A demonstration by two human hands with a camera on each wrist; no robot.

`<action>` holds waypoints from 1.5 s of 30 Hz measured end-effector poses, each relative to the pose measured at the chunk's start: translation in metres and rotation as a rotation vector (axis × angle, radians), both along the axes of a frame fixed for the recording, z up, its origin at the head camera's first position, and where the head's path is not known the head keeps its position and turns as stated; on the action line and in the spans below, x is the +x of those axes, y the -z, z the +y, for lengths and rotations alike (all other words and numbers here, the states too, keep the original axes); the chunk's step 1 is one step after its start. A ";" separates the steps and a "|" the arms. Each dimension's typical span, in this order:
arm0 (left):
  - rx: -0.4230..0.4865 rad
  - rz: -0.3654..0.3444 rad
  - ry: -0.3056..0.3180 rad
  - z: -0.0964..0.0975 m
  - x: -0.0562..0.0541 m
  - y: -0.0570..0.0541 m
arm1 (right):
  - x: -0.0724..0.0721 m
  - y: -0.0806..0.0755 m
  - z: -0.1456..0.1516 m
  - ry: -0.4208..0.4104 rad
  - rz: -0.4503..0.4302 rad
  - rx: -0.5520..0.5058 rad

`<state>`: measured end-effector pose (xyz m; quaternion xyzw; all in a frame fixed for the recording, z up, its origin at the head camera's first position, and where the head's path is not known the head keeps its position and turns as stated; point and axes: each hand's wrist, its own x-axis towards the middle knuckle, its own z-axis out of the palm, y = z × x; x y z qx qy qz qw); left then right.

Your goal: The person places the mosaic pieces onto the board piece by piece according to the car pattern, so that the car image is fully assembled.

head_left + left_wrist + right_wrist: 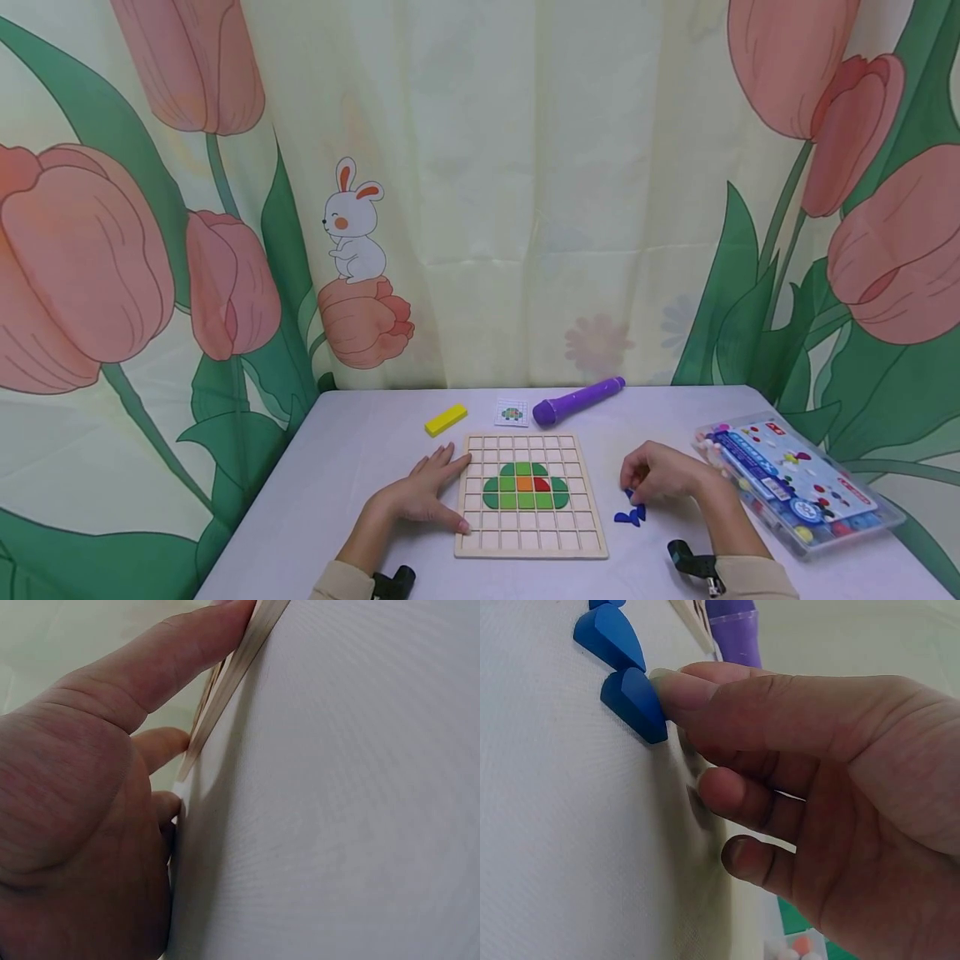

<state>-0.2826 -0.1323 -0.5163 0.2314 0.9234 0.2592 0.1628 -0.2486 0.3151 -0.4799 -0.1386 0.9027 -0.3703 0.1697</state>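
A wooden grid board (529, 543) lies flat on the table, with dark green, light green, orange and red pieces set in its middle rows. My left hand (414, 497) rests spread at the board's left side, thumb and forefinger touching its edge (238, 671). To the right of the board, my right hand (663, 473) is over a small group of blue pieces (630, 517). Its thumb and forefinger pinch at a blue, curved-sided block (634, 706); the forefinger's contact is partly hidden. Another blue block (609, 637) lies beside that one.
Behind the board are a yellow bar (446, 420), a small pattern card (512, 412) and a purple microphone (579, 402). A clear plastic case (802, 483) of colourful pieces stands at the right, near my right forearm. A tulip-print curtain (480, 192) hangs behind the table.
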 end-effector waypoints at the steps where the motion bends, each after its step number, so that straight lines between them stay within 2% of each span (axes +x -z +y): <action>1: -0.001 0.000 0.001 0.000 0.000 0.000 | 0.000 0.000 -0.001 0.001 0.006 0.007; 5: 0.001 -0.008 -0.003 0.001 0.000 0.001 | -0.001 0.001 -0.004 -0.017 0.032 0.014; 10: 0.005 -0.012 -0.009 0.001 0.001 0.001 | -0.004 0.002 -0.008 -0.032 0.060 -0.039; 18: 0.006 -0.015 -0.012 0.001 0.001 0.000 | -0.013 -0.001 -0.020 0.032 0.203 -0.123; 24: 0.003 -0.012 -0.008 0.001 0.000 0.002 | -0.015 -0.003 -0.037 0.055 0.261 -0.168; 32: 0.000 -0.007 -0.007 0.001 0.000 0.001 | -0.012 -0.005 -0.064 -0.007 0.297 -0.231; 36: -0.001 -0.005 -0.010 0.000 0.000 0.000 | -0.010 -0.006 -0.078 -0.017 0.309 -0.226; 40: -0.003 -0.001 -0.004 0.000 -0.001 0.001 | -0.007 -0.006 -0.092 -0.023 0.294 -0.219; 45: 0.007 -0.011 -0.003 0.000 -0.001 0.002 | -0.007 -0.004 -0.108 -0.070 0.265 -0.219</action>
